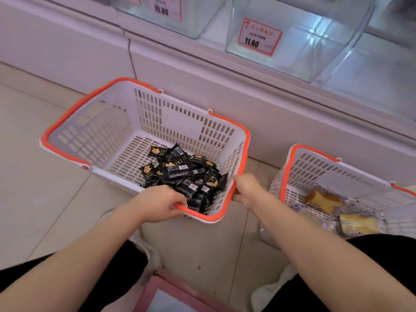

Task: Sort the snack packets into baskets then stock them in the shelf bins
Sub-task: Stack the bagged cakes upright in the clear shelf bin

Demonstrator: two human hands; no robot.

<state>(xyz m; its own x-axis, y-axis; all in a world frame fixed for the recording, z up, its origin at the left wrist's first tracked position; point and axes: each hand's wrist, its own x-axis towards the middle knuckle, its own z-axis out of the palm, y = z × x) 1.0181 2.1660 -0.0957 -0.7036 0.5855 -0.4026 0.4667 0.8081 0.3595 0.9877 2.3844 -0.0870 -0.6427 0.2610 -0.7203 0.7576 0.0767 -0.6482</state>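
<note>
Head view: white basket [126, 122] w/ orange rim, centre frame, tilted. Black snack packets [184, 174] piled in its near-right corner. Left hand [161, 204] at 6 o'clock of the basket, fingers curled round the orange rim. Right hand [246, 190] at 4 o'clock, gripping the rim too. 2nd basket [337, 174] at 3 o'clock, holding yellow packets [324, 200]. Clear shelf bin [299, 39] w/ price tag [258, 37] at 1 o'clock.

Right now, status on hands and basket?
Left hand and right hand both grip basket rim. Black packets piled inside. Clear bin above; nothing blocking.
</note>
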